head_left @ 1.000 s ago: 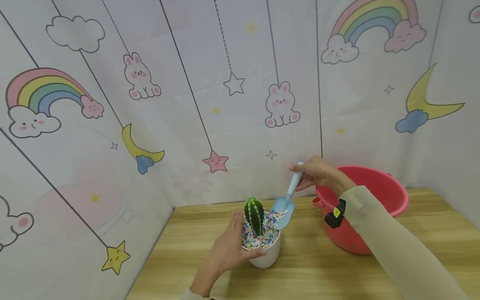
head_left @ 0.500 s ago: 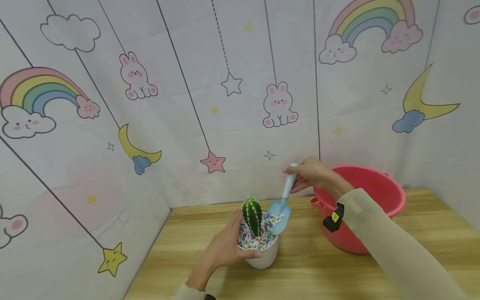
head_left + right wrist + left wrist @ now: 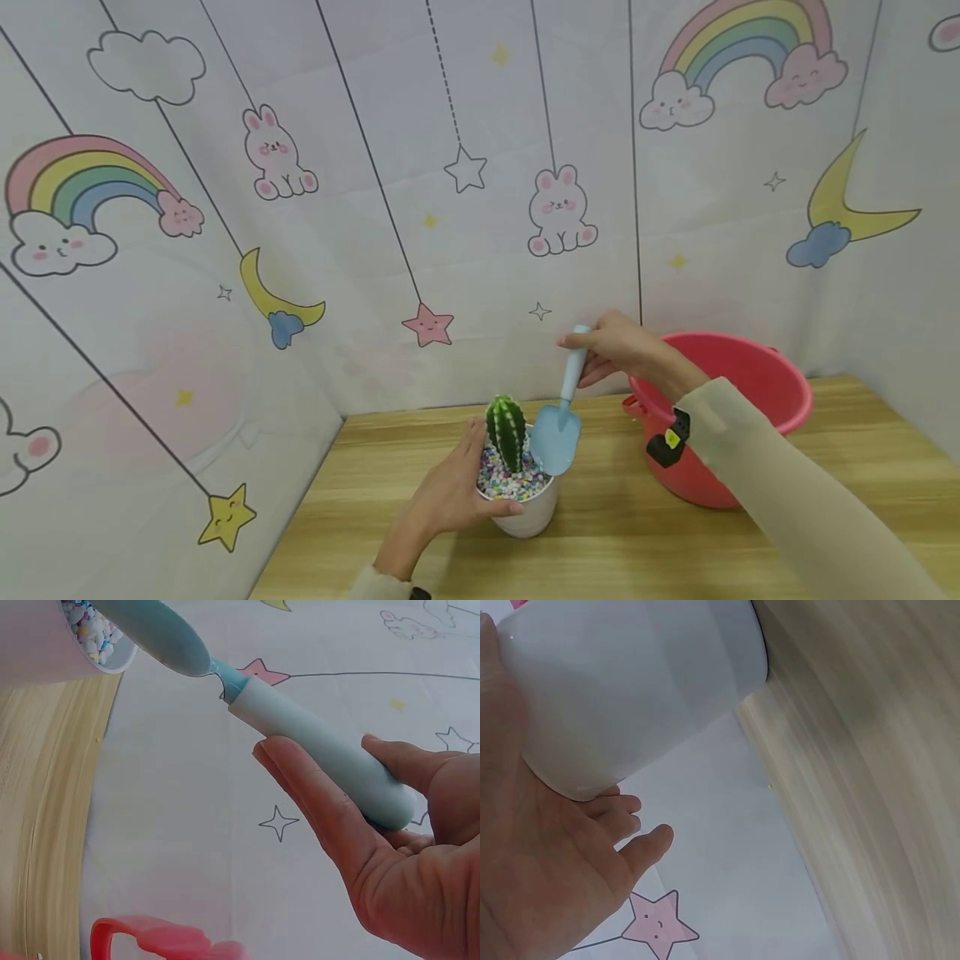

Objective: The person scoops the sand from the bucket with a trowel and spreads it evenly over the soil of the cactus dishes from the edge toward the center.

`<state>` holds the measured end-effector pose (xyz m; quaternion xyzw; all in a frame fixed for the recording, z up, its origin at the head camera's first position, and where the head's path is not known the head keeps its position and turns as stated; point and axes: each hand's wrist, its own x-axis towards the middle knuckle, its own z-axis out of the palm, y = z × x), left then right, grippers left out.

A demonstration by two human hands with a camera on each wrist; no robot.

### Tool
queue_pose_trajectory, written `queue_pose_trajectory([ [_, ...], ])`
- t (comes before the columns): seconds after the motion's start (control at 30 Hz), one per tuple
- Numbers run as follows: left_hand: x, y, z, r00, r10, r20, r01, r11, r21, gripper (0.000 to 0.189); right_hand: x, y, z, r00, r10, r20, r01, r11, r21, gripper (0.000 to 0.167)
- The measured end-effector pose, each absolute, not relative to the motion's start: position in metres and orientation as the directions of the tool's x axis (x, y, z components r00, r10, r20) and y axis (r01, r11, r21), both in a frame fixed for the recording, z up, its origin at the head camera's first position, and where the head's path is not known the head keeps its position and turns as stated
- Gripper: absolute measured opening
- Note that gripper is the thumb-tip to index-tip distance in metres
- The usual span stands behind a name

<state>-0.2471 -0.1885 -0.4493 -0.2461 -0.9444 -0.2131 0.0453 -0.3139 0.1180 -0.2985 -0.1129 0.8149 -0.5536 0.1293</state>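
Observation:
A green cactus (image 3: 507, 433) stands upright in a white flowerpot (image 3: 532, 515), among small multicoloured pebbles (image 3: 513, 485). My left hand (image 3: 446, 493) holds the pot from the left, thumb across its front near the rim; the left wrist view shows the palm against the pot wall (image 3: 637, 690) and the fingers partly behind it. In my right hand (image 3: 628, 346) is a light blue trowel, its handle (image 3: 322, 750) gripped between thumb and fingers. The trowel's blade (image 3: 556, 440) tilts down over the pot's right rim, and no pebbles show on it.
A red bucket (image 3: 787, 400) stands to the right, behind the right forearm. Pot and bucket share a wood-grain table (image 3: 615, 533). A white cloth backdrop (image 3: 360, 250) with printed stars, bunnies and rainbows rises right behind the table.
The trowel has moved slightly left and tipped steeper over the pot. Pebbles that lay on its blade are gone from it. The left hand keeps its hold on the pot.

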Motion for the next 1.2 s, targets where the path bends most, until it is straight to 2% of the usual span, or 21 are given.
queue_pose_trajectory([
  [0.5,-0.246,-0.185,-0.447,-0.873,0.443,0.204,0.487,0.808,0.33,0.133,-0.313,0.128,-0.294,-0.965,-0.257,-0.043,-0.065,0.397,-0.915,0.042],
  [1.0,-0.247,-0.185,-0.448,-0.877,0.427,0.219,0.479,0.811,0.337,0.134,-0.311,0.173,-0.273,-0.971,-0.24,-0.013,-0.044,0.23,-0.972,0.043],
  [1.2,-0.246,-0.186,-0.449,-0.881,0.422,0.215,0.471,0.825,0.313,0.134,-0.314,0.201,-0.265,-0.976,-0.219,-0.001,-0.035,0.16,-0.986,0.032],
])
